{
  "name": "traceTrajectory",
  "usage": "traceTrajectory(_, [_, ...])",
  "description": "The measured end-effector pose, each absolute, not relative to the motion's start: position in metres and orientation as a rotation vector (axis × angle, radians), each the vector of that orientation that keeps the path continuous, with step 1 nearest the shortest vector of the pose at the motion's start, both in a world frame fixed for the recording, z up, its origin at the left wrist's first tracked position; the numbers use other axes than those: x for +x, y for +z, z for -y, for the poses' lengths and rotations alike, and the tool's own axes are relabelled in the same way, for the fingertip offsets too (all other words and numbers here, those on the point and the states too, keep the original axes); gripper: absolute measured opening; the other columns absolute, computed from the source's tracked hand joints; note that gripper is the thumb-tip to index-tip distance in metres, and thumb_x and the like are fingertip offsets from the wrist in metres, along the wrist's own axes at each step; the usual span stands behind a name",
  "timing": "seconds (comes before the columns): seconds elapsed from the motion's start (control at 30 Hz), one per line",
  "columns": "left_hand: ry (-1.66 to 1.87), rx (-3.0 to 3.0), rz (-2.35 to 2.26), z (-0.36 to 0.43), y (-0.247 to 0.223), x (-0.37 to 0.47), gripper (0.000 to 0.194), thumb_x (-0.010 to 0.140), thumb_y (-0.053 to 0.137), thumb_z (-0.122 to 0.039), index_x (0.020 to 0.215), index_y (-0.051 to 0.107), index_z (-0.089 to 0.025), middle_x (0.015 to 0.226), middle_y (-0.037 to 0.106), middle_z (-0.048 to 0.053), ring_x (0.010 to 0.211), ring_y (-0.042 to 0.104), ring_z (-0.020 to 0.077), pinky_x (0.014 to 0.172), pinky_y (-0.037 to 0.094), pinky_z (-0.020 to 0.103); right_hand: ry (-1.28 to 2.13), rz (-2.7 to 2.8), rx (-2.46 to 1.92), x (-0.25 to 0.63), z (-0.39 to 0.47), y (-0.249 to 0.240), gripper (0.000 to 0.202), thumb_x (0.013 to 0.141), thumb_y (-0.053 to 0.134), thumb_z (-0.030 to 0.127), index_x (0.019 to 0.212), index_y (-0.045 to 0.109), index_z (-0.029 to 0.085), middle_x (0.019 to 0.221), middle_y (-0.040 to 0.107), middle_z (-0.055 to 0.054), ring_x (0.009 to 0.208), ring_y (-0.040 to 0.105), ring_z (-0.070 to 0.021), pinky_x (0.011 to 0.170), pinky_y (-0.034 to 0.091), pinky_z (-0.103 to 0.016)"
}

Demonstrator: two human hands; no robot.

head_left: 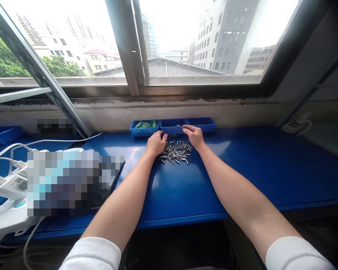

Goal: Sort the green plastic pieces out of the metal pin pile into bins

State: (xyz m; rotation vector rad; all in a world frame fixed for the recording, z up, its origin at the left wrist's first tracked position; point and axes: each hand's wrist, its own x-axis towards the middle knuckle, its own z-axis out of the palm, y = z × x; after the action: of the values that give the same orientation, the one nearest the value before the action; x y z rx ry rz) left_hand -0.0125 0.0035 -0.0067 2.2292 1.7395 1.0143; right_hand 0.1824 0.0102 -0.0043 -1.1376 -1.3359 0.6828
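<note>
A heap of small, thin metal pins (174,153) lies on the blue tabletop between my two hands, with a few more pins scattered just behind it. My right hand (195,137) is raised at the heap's far right, its thumb and fingers pinched on one slim metal pin (179,125) that points left. At the heap's left edge, my left hand (156,144) rests low, thumb apart from the index finger; its other fingers are partly hidden. Behind both hands stands a row of blue bins: a left bin (144,132) with green material inside, a middle bin (169,122) and a right bin (210,125).
On the left of the blue table (259,165), a white power strip (8,217) with plugged-in chargers and cables sits beside a blurred-out object. A metal frame post (59,97) rises at back left. Another blue tray (5,134) is farther left. A window wall closes the back.
</note>
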Motion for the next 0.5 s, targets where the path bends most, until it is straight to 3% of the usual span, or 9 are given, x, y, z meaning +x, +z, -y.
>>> traceTrajectory(0.27, [0.908, 2.129, -1.928, -0.006, -0.007, -0.017, 0.034, 0.089, 0.038, -0.039, 0.106, 0.058, -0.018, 0.109, 0.063, 0.012, 0.105, 0.056, 0.0256, 0.091, 0.042, 0.036, 0.350, 1.320, -1.406, 0.190, -0.013, -0.002, 0.039, 0.074, 0.052, 0.026, 0.110, 0.067, 0.019, 0.106, 0.068, -0.002, 0.102, 0.059, -0.0201, 0.096, 0.044, -0.032])
traceTrajectory(0.5, [0.854, 2.120, -1.917, -0.010, -0.010, -0.018, 0.034, 0.087, 0.038, -0.036, 0.105, 0.059, -0.017, 0.110, 0.062, 0.013, 0.105, 0.056, 0.0269, 0.092, 0.042, 0.037, 0.160, 1.321, -1.661, 0.201, -0.013, 0.000, 0.052, 0.074, 0.050, 0.026, 0.124, 0.058, 0.020, 0.105, 0.066, -0.009, 0.115, 0.045, -0.0277, 0.100, 0.032, -0.046])
